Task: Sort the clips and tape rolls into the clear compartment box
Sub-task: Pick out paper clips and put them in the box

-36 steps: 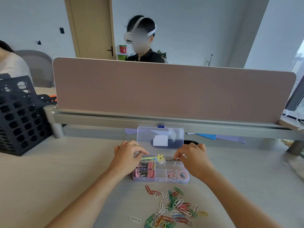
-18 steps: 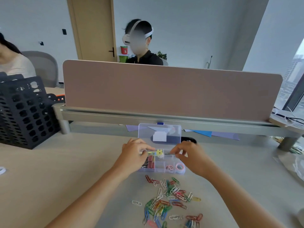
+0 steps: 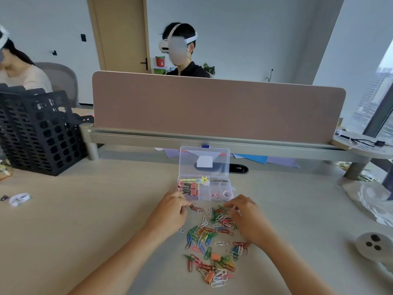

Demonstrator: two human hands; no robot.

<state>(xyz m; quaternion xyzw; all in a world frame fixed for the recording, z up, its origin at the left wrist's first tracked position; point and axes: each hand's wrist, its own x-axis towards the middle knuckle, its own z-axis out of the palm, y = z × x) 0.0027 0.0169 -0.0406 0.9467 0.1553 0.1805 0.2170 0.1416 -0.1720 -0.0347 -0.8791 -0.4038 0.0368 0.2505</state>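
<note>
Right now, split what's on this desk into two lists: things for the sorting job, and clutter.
For the job: paper clips, orange binder clips, compartment box, pink tape rolls.
Clutter: black basket, coloured paper, plastic bag.

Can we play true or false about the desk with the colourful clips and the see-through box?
1. The clear box has its lid open. True.
2. All the paper clips are inside the box. False: a big pile lies loose on the desk in front of it.
3. Pink tape rolls sit in the box's front right compartments. True.
4. Both hands are holding the lid. False: the left hand and right hand are down at the paper clips.
5. Orange binder clips lie among the loose clips. True.
6. The black basket stands on the right of the desk. False: it stands on the left.
</note>
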